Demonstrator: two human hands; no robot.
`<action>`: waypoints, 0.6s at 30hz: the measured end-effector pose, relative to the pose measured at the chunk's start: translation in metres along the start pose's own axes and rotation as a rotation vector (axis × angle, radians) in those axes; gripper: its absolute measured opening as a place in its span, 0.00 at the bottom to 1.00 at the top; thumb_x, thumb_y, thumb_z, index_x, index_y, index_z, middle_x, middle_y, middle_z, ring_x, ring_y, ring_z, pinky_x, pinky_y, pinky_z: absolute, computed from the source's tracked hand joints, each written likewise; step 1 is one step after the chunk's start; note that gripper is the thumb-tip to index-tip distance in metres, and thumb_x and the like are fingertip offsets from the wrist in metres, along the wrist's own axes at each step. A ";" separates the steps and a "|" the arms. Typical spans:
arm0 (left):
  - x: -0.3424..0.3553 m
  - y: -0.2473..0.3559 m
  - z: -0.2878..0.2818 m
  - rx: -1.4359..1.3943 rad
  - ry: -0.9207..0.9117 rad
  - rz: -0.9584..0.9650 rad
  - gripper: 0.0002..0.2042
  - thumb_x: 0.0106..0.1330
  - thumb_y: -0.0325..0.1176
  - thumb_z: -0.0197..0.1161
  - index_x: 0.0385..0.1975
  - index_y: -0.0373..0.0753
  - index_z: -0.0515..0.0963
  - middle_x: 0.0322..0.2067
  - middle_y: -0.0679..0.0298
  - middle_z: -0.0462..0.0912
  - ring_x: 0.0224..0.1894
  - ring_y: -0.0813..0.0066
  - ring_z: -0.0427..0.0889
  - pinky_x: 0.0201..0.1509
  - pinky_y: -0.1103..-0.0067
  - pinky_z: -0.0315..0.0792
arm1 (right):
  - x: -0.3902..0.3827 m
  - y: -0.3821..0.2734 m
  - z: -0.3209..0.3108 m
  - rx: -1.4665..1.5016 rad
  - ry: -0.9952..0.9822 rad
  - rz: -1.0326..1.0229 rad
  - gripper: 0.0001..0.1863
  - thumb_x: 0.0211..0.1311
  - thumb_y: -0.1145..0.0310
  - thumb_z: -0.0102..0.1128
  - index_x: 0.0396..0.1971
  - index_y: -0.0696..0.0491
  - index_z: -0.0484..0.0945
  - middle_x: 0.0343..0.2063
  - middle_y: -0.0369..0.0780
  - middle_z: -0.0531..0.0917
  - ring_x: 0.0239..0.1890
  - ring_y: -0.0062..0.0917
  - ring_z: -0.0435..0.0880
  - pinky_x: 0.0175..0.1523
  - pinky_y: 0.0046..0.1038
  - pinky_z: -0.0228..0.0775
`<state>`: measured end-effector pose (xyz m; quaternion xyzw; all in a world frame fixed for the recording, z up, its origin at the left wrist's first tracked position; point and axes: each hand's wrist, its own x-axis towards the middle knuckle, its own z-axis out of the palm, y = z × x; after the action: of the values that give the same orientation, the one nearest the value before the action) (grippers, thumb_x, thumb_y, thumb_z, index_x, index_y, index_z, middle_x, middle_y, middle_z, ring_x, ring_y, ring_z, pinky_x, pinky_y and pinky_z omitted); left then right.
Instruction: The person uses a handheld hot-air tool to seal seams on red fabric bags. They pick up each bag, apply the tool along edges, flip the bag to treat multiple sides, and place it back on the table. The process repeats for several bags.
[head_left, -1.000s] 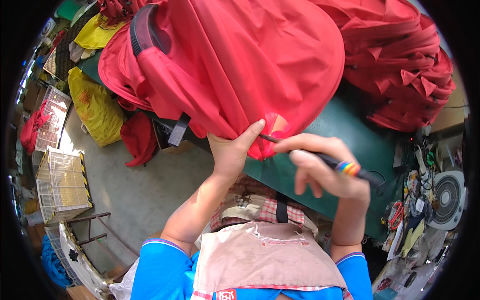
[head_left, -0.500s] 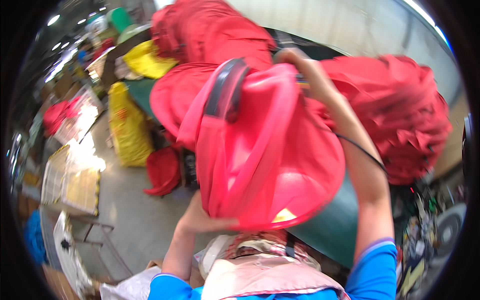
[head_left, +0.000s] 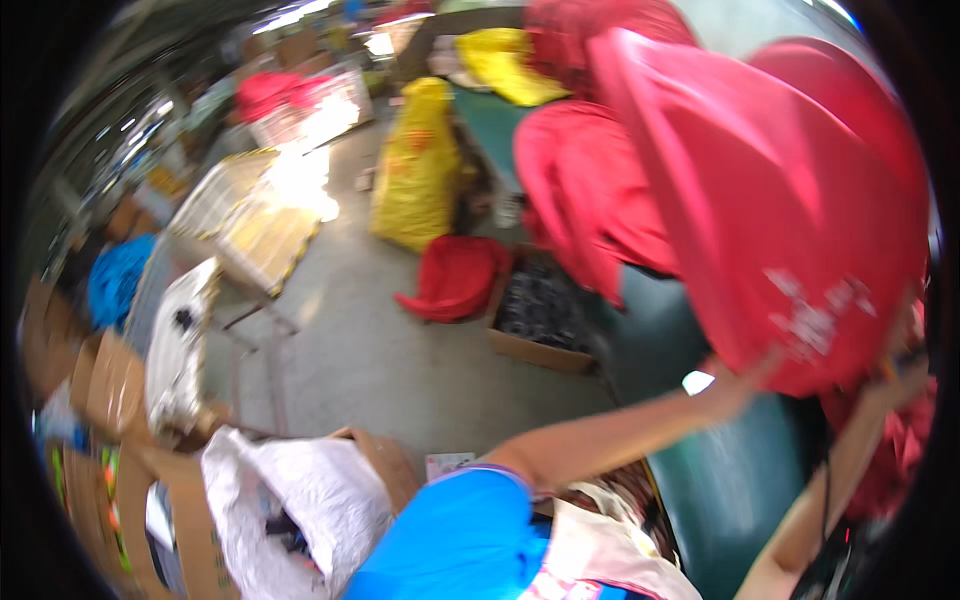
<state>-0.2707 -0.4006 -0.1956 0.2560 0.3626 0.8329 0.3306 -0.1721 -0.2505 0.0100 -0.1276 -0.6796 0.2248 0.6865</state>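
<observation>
I see red bag (head_left: 760, 190) above bench (head_left: 725, 490), inward of near edge; left hand (head_left: 742, 385) at lower rim, right hand (head_left: 903, 378) just beside; long axis rises beyond; blurred, cannot tell if fingers pinch

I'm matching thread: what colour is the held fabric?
The held fabric is red with a whitish print (head view).

Room to pass lies over the green counter (head_left: 725, 500) between the forearms (head_left: 620, 430), lower right; the red fabric piece (head_left: 770, 200) blocks upper right, an open carton (head_left: 540, 350) the centre.
</observation>
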 end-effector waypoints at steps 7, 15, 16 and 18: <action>-0.012 0.062 -0.115 -0.596 -0.209 -0.347 0.29 0.73 0.42 0.60 0.70 0.37 0.61 0.66 0.54 0.71 0.68 0.55 0.71 0.72 0.57 0.67 | -0.117 0.032 0.053 -0.266 -0.249 -0.119 0.17 0.58 0.79 0.66 0.46 0.54 0.75 0.47 0.40 0.83 0.32 0.24 0.81 0.39 0.26 0.74; -0.015 0.027 -0.080 0.021 -0.154 -0.326 0.34 0.54 0.20 0.75 0.63 0.35 0.69 0.57 0.59 0.79 0.59 0.67 0.79 0.63 0.69 0.74 | -0.138 -0.004 0.037 0.023 -0.326 -0.015 0.11 0.75 0.65 0.51 0.49 0.55 0.72 0.41 0.45 0.85 0.27 0.17 0.75 0.35 0.18 0.70; -0.016 0.028 -0.079 0.041 -0.180 -0.321 0.34 0.54 0.20 0.75 0.63 0.35 0.69 0.57 0.59 0.79 0.59 0.66 0.79 0.63 0.69 0.74 | -0.147 -0.014 0.028 0.035 -0.243 0.004 0.14 0.79 0.59 0.47 0.50 0.55 0.72 0.38 0.44 0.84 0.24 0.14 0.73 0.33 0.16 0.68; -0.017 0.024 -0.084 0.063 -0.202 -0.283 0.31 0.58 0.22 0.74 0.62 0.35 0.70 0.58 0.59 0.79 0.59 0.67 0.79 0.63 0.70 0.74 | -0.173 -0.037 0.006 0.075 -0.076 0.062 0.22 0.80 0.52 0.42 0.55 0.57 0.71 0.29 0.41 0.80 0.23 0.15 0.74 0.31 0.17 0.69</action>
<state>-0.3244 -0.4619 -0.2311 0.2948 0.3859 0.7363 0.4711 -0.1684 -0.3669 -0.1232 -0.1141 -0.6918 0.2759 0.6574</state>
